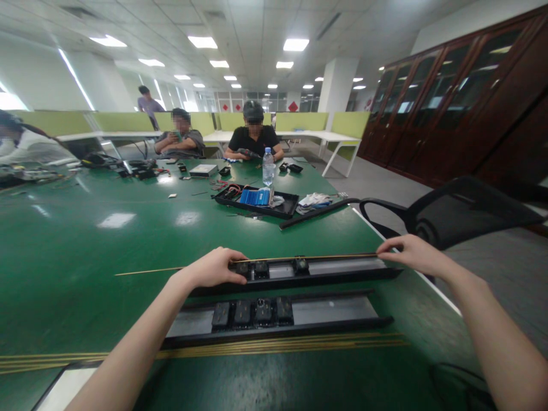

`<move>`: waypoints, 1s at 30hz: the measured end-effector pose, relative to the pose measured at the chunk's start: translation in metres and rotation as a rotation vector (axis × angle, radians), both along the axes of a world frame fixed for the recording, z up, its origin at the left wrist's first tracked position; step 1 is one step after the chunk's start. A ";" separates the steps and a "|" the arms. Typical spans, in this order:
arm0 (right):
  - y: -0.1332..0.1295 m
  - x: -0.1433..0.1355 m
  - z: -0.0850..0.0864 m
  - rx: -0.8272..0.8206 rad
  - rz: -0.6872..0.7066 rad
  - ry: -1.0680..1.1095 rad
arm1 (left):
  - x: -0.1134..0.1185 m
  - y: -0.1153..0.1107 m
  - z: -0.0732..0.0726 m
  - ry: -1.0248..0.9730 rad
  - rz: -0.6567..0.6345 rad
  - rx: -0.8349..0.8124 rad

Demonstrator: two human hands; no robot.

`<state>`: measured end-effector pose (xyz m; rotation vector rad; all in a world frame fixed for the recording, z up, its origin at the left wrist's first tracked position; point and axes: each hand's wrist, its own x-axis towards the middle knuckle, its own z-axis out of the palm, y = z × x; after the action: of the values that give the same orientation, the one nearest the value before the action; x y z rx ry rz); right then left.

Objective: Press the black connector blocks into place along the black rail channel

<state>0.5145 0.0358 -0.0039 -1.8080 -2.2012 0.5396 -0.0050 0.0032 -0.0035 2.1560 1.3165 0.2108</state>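
Note:
A thin yellow rod lies along the back edge of the farther black channel, its left end sticking out past it. My left hand is at the channel's left part, thumb and fingers around a black block there; the rod passes under its fingers. At the rod's right end my right hand pinches with thumb and fingertips. Black blocks sit inside this channel. Nearer to me, a second channel holds several black blocks. More yellow rods lie in front of it.
Behind the channels are a black tray with a blue item, white gloves, a black bar and a bottle. A chair stands right of the green table. People sit across it.

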 end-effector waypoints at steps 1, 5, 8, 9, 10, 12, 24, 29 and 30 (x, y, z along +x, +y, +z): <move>0.000 0.000 0.000 0.000 -0.001 0.002 | 0.000 0.000 0.000 -0.002 0.000 -0.001; -0.001 -0.001 0.000 0.005 -0.013 0.006 | -0.001 0.000 0.000 -0.010 0.001 -0.005; -0.002 -0.003 0.001 0.017 -0.012 0.014 | -0.001 0.000 -0.001 -0.004 -0.002 -0.006; -0.002 -0.004 0.001 0.019 -0.012 0.017 | -0.001 0.001 -0.001 0.000 0.000 -0.002; -0.002 -0.004 0.001 0.019 -0.013 0.020 | 0.000 0.001 -0.001 0.005 0.002 0.002; -0.003 -0.006 0.001 0.015 -0.018 0.023 | 0.000 0.000 0.000 0.012 0.004 0.012; -0.004 -0.009 0.004 0.013 -0.013 0.009 | 0.002 -0.001 0.002 0.019 -0.008 0.004; -0.006 -0.013 0.007 0.015 -0.015 0.028 | 0.002 -0.003 0.005 0.058 -0.014 0.041; -0.007 -0.014 0.008 0.016 -0.017 0.032 | 0.002 -0.003 0.005 0.065 -0.014 0.046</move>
<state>0.5004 0.0291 0.0038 -1.7955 -2.1614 0.5415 -0.0029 0.0000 0.0018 2.2266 1.3449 0.1684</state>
